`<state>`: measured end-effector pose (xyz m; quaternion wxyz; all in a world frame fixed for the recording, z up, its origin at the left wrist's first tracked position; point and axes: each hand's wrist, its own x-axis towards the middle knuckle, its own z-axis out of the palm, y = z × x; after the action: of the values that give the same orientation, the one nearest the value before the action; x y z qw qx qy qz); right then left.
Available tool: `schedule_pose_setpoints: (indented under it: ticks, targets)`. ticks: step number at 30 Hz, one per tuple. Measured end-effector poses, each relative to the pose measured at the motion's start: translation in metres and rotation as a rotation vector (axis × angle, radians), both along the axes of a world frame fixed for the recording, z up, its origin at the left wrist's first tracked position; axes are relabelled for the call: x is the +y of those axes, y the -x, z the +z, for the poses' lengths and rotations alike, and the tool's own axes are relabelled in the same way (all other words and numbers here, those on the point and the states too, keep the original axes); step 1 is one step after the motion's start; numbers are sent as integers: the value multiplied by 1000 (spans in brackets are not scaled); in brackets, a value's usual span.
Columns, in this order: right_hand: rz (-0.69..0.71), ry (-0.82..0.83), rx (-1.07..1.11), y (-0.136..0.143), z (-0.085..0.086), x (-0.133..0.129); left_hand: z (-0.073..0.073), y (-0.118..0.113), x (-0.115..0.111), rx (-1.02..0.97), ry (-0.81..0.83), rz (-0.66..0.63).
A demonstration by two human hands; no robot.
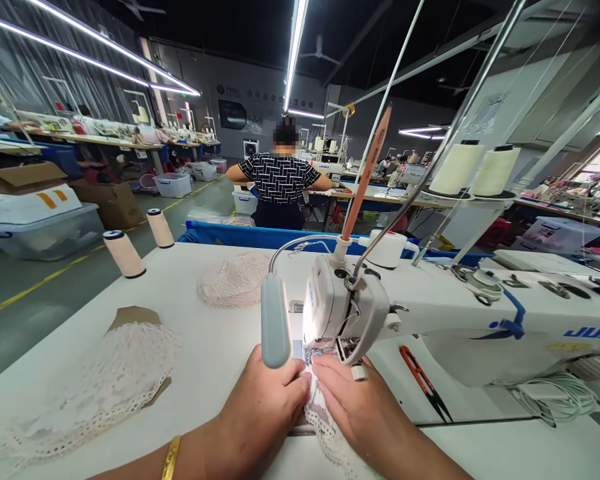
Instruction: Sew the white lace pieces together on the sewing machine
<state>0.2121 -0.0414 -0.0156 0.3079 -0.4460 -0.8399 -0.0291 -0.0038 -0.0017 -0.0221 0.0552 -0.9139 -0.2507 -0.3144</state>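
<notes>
My left hand (pixel 263 410) and my right hand (pixel 365 407) press flat on a strip of white lace (pixel 325 427) in front of the presser foot (pixel 325 347) of a white sewing machine (pixel 430 320). The fingertips of both hands almost meet at the needle area. The lace runs down between my wrists toward me. A grey gooseneck lamp (pixel 275 320) hangs just above my left hand and lights the needle area. A gold bangle (pixel 171 457) sits on my left wrist.
A lace pile on brown card (pixel 125 367) lies at left, another lace piece (pixel 235 280) behind. Two thread spools (pixel 125 253) stand at the table's left edge. Red snips (pixel 425 383) lie right of my hand. A person (pixel 280 177) stands with their back to me.
</notes>
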Motion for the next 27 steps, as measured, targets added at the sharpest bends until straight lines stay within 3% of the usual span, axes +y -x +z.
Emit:
schedule_pose_setpoints:
  ticks: [20,27]
  targets:
    - [-80,67,-44,-4,7,-1,4,0,1,9,39,16]
    - [75,129,-64,-9,0,-14,0,2,8,-93,249,-54]
